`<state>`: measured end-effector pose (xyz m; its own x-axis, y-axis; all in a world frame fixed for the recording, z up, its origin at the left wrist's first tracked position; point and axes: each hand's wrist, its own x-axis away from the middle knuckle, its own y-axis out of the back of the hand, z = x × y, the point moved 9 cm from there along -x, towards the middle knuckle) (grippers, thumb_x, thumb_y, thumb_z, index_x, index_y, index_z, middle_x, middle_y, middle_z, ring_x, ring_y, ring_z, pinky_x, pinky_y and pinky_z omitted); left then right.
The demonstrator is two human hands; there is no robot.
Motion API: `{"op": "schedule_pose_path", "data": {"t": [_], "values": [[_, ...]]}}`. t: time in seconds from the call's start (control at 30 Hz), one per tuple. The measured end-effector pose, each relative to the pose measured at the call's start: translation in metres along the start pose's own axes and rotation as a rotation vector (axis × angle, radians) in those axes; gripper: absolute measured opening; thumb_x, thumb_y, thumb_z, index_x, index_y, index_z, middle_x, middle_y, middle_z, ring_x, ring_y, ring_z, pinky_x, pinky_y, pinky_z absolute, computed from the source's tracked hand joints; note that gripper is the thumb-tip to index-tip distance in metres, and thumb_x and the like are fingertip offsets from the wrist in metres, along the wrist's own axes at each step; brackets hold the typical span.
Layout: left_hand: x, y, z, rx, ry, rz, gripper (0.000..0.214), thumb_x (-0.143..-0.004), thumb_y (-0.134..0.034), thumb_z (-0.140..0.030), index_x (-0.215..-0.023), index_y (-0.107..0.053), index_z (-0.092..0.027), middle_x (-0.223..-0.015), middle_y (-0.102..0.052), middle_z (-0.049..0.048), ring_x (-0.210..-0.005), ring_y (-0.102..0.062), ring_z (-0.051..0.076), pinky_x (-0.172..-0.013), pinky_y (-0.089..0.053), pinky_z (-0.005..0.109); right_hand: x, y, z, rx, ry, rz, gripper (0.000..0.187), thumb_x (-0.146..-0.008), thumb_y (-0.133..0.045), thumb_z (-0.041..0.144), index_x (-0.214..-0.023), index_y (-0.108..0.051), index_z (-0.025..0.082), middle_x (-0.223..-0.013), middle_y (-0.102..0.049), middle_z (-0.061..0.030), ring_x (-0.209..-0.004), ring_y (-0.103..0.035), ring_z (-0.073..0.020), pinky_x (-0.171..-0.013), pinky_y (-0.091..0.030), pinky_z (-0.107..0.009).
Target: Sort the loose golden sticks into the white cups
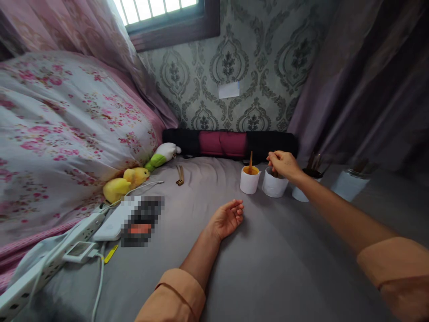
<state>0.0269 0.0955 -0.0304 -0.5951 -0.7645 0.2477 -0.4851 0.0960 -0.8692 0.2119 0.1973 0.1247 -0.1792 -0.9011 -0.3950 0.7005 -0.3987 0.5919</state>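
Note:
My right hand [282, 163] is above a white-wrapped cup [275, 187], fingers pinched together and pointing down at its mouth. What they grip is mostly hidden; a thin dark piece shows at the cup's opening. Left of it stands another white cup [249, 184] with a yellow-orange inside and one brown stick-like utensil [250, 162] leaning upright in it. My left hand [228, 219] rests on the grey sheet [261, 259], palm up, fingers loosely curled with nothing in them. Behind my right wrist, a third white container [300, 193] holds several dark slender utensils [314, 162].
A larger white container [351, 185] with brown items stands at far right. Two gold-coloured utensils [180, 175] lie on the sheet. At left are plush toys [125, 184], a power strip [50, 261], a white device [115, 221] and cables. A black-and-maroon roll [223, 144] lies along the wall.

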Motion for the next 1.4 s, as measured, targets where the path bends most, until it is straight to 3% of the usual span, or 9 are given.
{"op": "schedule_pose_path", "data": {"t": [0.13,0.53,0.8,1.2,1.4], "values": [[-0.001,0.0,0.0,0.0,0.007,0.009,0.013,-0.077,-0.053,-0.018,-0.082,-0.057,-0.008,-0.07,-0.054,0.0041,-0.055,-0.046,0.005,-0.047,-0.035,0.016,0.013,-0.001,0.002,-0.101,-0.066,-0.008,0.034,-0.084,-0.04,0.042,-0.074,-0.057,0.014,-0.059,-0.057,-0.0034,-0.039,-0.046,-0.0067,-0.036,-0.034,-0.018],[-0.001,0.001,-0.003,0.016,-0.02,0.031,0.01,-0.075,-0.054,-0.016,-0.082,-0.058,-0.008,-0.07,-0.055,0.0037,-0.054,-0.047,0.005,-0.048,-0.036,0.016,0.057,-0.033,0.023,-0.238,0.008,0.106,0.037,-0.08,-0.041,0.05,-0.07,-0.054,0.016,-0.057,-0.054,-0.0009,-0.04,-0.044,-0.0076,-0.038,-0.034,-0.02],[-0.001,0.001,-0.004,0.005,-0.035,0.015,0.009,-0.075,-0.054,-0.016,-0.08,-0.057,-0.009,-0.069,-0.055,0.0031,-0.054,-0.047,0.005,-0.047,-0.035,0.016,0.085,-0.068,0.012,-0.274,-0.025,0.204,0.037,-0.08,-0.039,0.048,-0.069,-0.054,0.016,-0.056,-0.053,-0.0005,-0.041,-0.046,-0.0089,-0.04,-0.036,-0.021],[-0.001,0.001,-0.006,0.026,-0.043,0.008,0.006,-0.075,-0.053,-0.014,-0.077,-0.057,-0.009,-0.065,-0.053,0.0013,-0.05,-0.044,0.004,-0.047,-0.035,0.016,0.103,-0.103,-0.014,-0.312,-0.124,0.189,0.039,-0.078,-0.039,0.051,-0.069,-0.055,0.016,-0.054,-0.054,-0.0007,-0.041,-0.047,-0.0101,-0.038,-0.037,-0.02],[-0.001,0.001,-0.007,0.012,-0.053,0.034,0.007,-0.075,-0.053,-0.014,-0.079,-0.057,-0.009,-0.063,-0.051,0.0,-0.048,-0.041,0.003,-0.046,-0.034,0.016,0.112,-0.109,-0.018,-0.302,-0.101,0.15,0.038,-0.08,-0.038,0.049,-0.07,-0.055,0.016,-0.053,-0.054,-0.0007,-0.04,-0.047,-0.0105,-0.04,-0.036,-0.022]]}}
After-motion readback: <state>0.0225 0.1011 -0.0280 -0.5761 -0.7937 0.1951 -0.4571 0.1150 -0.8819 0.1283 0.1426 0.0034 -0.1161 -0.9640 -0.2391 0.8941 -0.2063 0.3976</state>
